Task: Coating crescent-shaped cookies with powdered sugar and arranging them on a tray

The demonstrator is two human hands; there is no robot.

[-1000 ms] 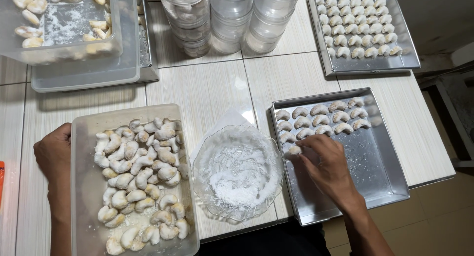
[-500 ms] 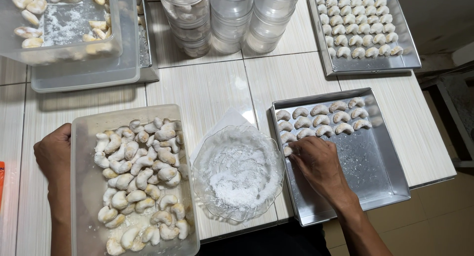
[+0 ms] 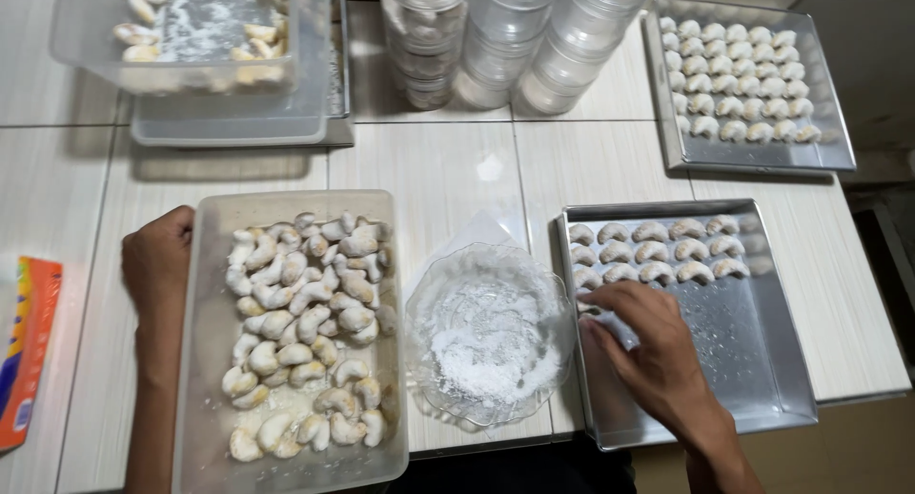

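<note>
The right hand [image 3: 653, 346] reaches onto the near metal baking tray [image 3: 753, 361], just right of the glass bowl [image 3: 491, 334] of white powdered sugar. Its fingertips [image 3: 599, 303] are pinched together at the tray's left edge, below the two rows of sugar-coated crescent cookies [image 3: 658, 251]; whether a cookie sits between them cannot be told, since the fingers hide that spot. The left hand [image 3: 157, 265] rests on the outer left wall of the clear plastic container [image 3: 205, 361], left of the bowl, fingers curled against its rim. That container holds a loose heap of uncoated crescent cookies [image 3: 305, 322]. Beyond the bowl, at the far side of the white table [image 3: 448, 170], stand stacks of round clear plastic jars [image 3: 505, 37]. Far right of the bowl lies a second metal tray [image 3: 753, 151] filled with coated cookies. Far left of the bowl sit stacked clear containers [image 3: 219, 65] with a few cookies inside.
</note>
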